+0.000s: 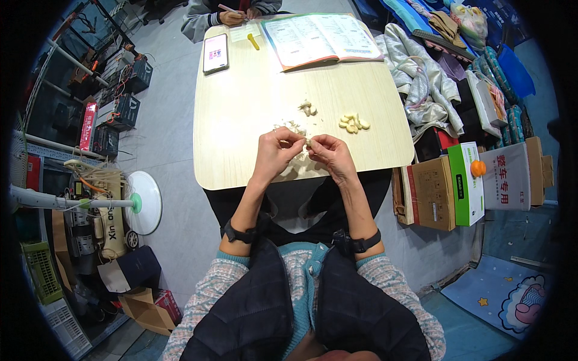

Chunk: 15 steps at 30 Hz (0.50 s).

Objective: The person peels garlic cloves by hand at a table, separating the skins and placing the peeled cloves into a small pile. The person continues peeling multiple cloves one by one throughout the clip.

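Above the near edge of the pale wood-grain table point(235, 113), my left hand point(280, 151) and my right hand point(334, 155) meet. A garlic clove point(309, 142) is pinched between the fingertips of both. Loose garlic skins point(291, 125) lie just beyond and below my fingers, partly hidden by the hands. Farther up the table sits a small group of unpeeled cloves point(308, 108). To the right, a pile of several peeled garlic cloves point(353, 123) rests apart from the skins.
An open printed book point(320, 40) and a smartphone point(216, 54) lie at the table's far side, with a yellow object point(253, 41) between them. Across from me, a person's hand point(232, 18) holds a pen. Boxes point(431, 192) stand right of the table; a round white fan base point(143, 203) is left.
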Motion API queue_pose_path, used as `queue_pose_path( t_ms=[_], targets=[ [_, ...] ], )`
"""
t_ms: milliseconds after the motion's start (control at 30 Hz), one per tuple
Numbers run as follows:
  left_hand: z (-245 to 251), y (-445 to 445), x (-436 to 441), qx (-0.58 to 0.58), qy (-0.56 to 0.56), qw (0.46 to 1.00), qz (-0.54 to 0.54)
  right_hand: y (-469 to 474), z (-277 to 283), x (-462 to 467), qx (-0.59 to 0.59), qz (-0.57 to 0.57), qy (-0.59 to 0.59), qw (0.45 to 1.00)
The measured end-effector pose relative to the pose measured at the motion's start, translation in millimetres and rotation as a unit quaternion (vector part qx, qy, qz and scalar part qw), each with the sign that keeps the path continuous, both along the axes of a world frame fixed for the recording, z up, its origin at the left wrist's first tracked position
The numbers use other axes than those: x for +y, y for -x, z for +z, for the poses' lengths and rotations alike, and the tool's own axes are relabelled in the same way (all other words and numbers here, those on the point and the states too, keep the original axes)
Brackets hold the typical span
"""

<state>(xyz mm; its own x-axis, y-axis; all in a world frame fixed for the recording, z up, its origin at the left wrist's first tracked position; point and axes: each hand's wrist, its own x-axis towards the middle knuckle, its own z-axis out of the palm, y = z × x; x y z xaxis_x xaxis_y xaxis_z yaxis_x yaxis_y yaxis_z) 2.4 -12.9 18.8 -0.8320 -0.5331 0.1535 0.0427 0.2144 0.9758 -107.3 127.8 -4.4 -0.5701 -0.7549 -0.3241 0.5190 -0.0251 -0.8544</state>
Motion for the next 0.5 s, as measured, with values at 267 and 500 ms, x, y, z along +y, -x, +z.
queue_pose_path(
  t_ms=[267,500],
  targets=[
    [-9,6,11,-0.005,-0.049,0.995,0.083,-21,1,-15,0.07,-0.143,0.08,0.984],
    [-8,8,16,0.031,-0.031,0.992,0.117,-28,1,-21,0.242,-0.151,0.069,0.956]
  ],
)
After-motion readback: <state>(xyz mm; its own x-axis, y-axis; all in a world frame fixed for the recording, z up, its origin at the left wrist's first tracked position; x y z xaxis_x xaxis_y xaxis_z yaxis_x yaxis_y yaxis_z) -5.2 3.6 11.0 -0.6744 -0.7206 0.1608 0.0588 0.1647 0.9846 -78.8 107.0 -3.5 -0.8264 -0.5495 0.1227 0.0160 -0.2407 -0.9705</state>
